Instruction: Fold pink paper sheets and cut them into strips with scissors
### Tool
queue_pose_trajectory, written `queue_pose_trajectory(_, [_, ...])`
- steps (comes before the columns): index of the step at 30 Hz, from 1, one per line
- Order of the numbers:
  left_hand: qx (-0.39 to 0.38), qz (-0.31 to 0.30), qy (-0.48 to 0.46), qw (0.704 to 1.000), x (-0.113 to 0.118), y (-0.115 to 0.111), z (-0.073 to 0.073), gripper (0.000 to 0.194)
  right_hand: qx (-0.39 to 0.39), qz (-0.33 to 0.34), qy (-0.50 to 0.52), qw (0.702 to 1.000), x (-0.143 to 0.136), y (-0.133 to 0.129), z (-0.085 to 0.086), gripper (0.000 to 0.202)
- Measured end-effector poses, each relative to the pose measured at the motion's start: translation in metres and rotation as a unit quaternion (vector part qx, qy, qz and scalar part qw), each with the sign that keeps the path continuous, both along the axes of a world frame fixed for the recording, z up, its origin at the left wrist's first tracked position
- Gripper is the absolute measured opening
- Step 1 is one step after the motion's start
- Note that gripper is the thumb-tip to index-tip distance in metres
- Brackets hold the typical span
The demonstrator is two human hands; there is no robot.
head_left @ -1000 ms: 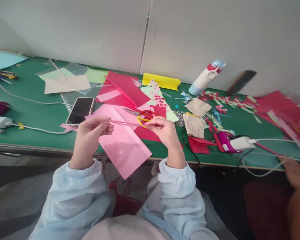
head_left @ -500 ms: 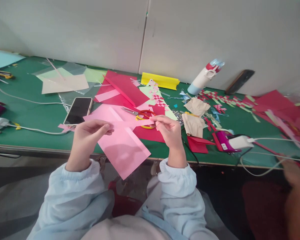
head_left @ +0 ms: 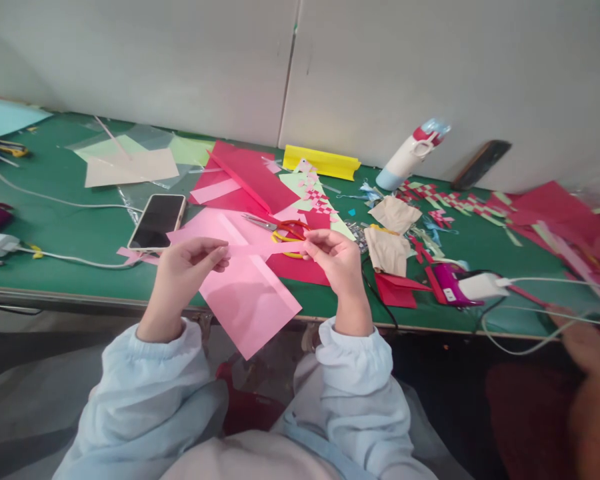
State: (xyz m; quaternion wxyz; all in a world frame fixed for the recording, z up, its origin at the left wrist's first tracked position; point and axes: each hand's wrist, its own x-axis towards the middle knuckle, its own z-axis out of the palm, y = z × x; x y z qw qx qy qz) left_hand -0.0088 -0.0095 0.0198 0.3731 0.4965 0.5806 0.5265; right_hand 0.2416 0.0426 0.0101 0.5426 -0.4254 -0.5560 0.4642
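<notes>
A narrow pink paper strip [head_left: 265, 249] is stretched level between my two hands. My left hand [head_left: 187, 273] pinches its left end between thumb and fingers, and my right hand [head_left: 337, 267] pinches the right end. Below and behind the strip lies a larger pink sheet [head_left: 250, 300], one corner sticking out over the table's front edge. Scissors with red and yellow handles [head_left: 287, 239] rest on the papers just beyond my right fingertips. Red sheets [head_left: 253, 177] are stacked farther back.
A phone [head_left: 157, 222] lies left of the papers. Toward the back stand a yellow folded sheet [head_left: 321, 162] and a white bottle [head_left: 413, 155]. Cloth pieces [head_left: 387, 250], a purple adapter [head_left: 450, 283] and cables are on the right. Another person's hand [head_left: 587, 340] shows at the right edge.
My left hand has shifted slightly right along the strip, toward my right hand. The other person's hand at the right edge has moved a little left.
</notes>
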Motion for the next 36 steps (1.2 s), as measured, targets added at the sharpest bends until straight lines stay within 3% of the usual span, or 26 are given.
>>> queue_pose_trajectory(7, [-0.019,-0.027,-0.001,0.999,-0.004,0.005,-0.006,0.022,-0.004,0.001,0.000,1.000,0.001,0.002,-0.003,0.025])
queue_pose_trajectory(14, [-0.034,-0.030,-0.049,0.998,0.001,0.002,0.003,0.026,-0.002,-0.002,0.006,1.000,0.004,0.005,-0.009,0.023])
queue_pose_trajectory(26, [-0.051,-0.032,-0.047,0.997,0.001,0.002,0.004,0.021,-0.011,-0.010,0.006,1.000,0.004,0.005,-0.008,0.023])
queue_pose_trajectory(33, [-0.072,0.001,-0.067,0.995,-0.005,0.006,-0.001,0.020,-0.015,-0.055,-0.012,0.998,0.012,0.009,-0.012,0.023])
queue_pose_trajectory(36, [-0.064,-0.002,-0.068,0.996,-0.005,0.007,-0.002,0.019,-0.021,-0.104,-0.024,0.994,0.020,0.013,-0.014,0.023])
